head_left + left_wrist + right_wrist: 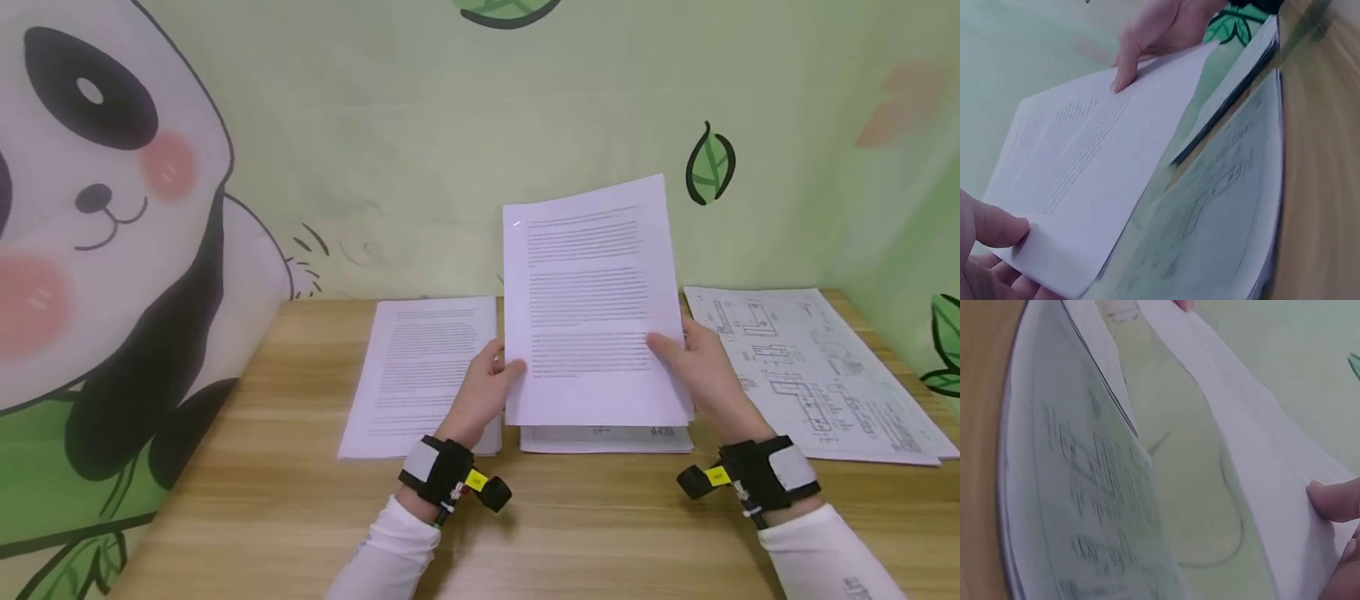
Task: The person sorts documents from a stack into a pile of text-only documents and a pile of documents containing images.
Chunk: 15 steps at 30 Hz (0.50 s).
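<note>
White printed paper document (585, 300), apparently several sheets with a small staple mark at its upper left corner, is raised upright, leaning slightly, between a person's two bare hands. The left hand (483, 387) pinches its left edge and the right hand (708, 371) its right edge, each thumb on the printed face with the other fingers behind, closed narrowly on the paper. The document hangs above a low pile of white sheets (607, 442), mostly hidden, on a brown wood-grain worktop (585, 525); both wrist views show a gap between the two. To the left lies a white pile of text pages (427, 375); to the right, a white stack of larger sheets with line drawings (825, 375). Behind is a pale green backdrop (360, 150) printed with a panda. The step in hand seems to be holding up and handling one document among the sorted papers. Setting it down would call for lowering both hands evenly, keeping the sheets flat and aligned, then releasing without dragging the pages underneath.
</note>
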{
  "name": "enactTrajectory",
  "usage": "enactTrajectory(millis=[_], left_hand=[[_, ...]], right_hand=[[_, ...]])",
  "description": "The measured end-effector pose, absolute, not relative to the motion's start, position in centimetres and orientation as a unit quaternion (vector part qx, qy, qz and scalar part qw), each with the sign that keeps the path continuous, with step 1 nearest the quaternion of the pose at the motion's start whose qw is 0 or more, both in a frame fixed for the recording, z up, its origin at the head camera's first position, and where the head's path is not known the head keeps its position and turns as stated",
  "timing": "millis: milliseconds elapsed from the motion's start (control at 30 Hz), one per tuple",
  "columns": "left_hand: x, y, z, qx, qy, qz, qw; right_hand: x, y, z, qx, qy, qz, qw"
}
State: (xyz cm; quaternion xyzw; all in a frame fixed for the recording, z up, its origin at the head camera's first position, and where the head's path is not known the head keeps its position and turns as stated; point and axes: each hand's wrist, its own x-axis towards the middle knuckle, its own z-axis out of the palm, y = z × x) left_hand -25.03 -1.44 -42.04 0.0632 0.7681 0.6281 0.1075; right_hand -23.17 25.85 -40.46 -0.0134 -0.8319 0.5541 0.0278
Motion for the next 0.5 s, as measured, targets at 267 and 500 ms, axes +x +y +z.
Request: enactTrajectory(millis=[267,500], left_hand=[[-25.1,-6.2,-41.4,0.043,0.818,0.570,0.065],[-25.6,-11.1,-40.2,0.036,0.844,0.533,0.046]], right_hand=[[-23.6,21.0,-41.0,-0.001,-0.810,0.587,0.012],[-25.0,15.9,-41.4,-0.020,-0.779,0.626,-0.021]])
